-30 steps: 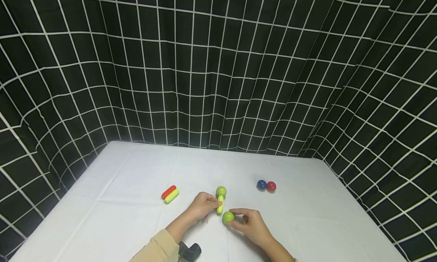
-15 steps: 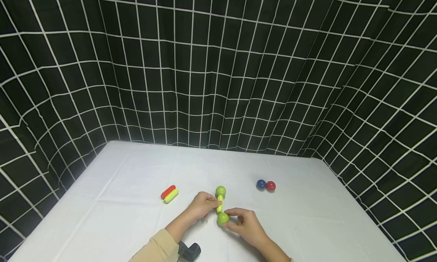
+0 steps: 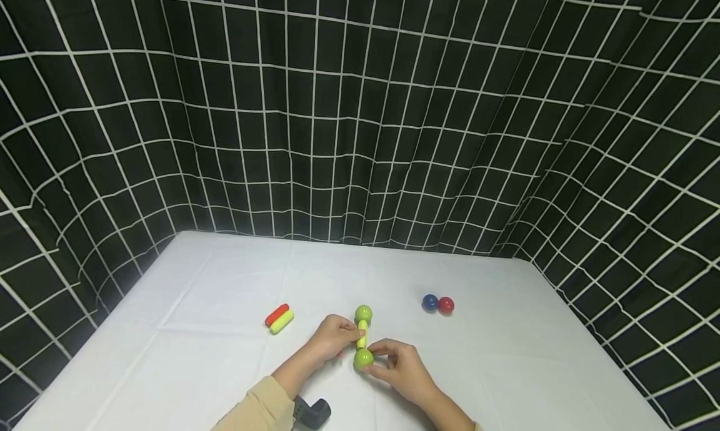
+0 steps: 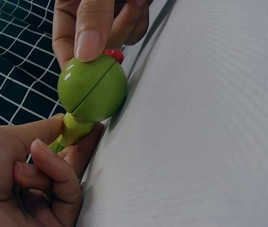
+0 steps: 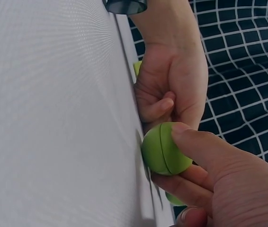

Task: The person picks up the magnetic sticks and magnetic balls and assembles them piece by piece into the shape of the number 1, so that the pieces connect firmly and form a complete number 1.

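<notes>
Above the table point(image 3: 523, 362), my left hand point(image 3: 330, 337) pinches a yellow rod point(image 3: 362, 342), presumably to steady it; my right hand point(image 3: 404, 367) grips the near green ball point(image 3: 363, 359) at its 6 o'clock end, apparently for straight alignment. The far green ball point(image 3: 364, 313) sits at 12 o'clock.

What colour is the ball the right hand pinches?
The ball is green; left wrist view shows it best.

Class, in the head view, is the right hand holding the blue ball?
No, the right hand pinches the nearer green ball; the blue ball lies apart.
</notes>
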Demonstrator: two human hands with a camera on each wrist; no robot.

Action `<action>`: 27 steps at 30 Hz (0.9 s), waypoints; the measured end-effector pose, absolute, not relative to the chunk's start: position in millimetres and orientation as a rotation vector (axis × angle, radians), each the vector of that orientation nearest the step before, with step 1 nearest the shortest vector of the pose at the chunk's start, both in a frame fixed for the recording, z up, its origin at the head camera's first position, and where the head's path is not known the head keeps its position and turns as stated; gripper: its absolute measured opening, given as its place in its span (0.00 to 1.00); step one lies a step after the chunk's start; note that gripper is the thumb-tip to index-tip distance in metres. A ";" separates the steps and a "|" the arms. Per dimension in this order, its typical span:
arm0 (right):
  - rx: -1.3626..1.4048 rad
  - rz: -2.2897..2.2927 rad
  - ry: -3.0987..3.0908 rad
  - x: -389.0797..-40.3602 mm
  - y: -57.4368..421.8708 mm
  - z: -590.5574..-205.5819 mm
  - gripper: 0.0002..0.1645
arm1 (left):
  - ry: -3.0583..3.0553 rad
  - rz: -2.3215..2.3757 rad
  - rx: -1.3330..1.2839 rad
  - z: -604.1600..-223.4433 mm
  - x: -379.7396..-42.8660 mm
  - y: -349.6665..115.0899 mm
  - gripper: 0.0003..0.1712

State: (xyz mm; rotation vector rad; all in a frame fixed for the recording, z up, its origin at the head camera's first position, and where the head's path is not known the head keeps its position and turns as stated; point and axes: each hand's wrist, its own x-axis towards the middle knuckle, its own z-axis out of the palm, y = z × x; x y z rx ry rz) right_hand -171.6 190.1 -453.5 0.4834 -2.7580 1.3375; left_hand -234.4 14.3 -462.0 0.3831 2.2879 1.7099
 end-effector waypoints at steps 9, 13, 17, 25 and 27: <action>0.498 1.371 -2.739 -173.2 187.1 -453.6 0.20 | 2.288 1.699 0.399 -461.9 -234.7 13.3 0.16; 0.502 1.368 -2.732 -173.5 187.0 -453.6 0.19 | 2.285 1.698 0.404 -461.1 -234.4 12.8 0.16; 0.502 1.369 -2.734 -173.7 187.3 -453.9 0.19 | 2.282 1.692 0.406 -461.0 -234.8 13.2 0.16; 0.508 1.372 -2.722 -173.1 187.7 -453.9 0.19 | 2.295 1.675 0.402 -461.5 -234.6 13.9 0.16; 0.499 1.374 -2.724 -172.9 187.6 -454.1 0.19 | 2.301 1.671 0.401 -461.7 -234.3 14.0 0.16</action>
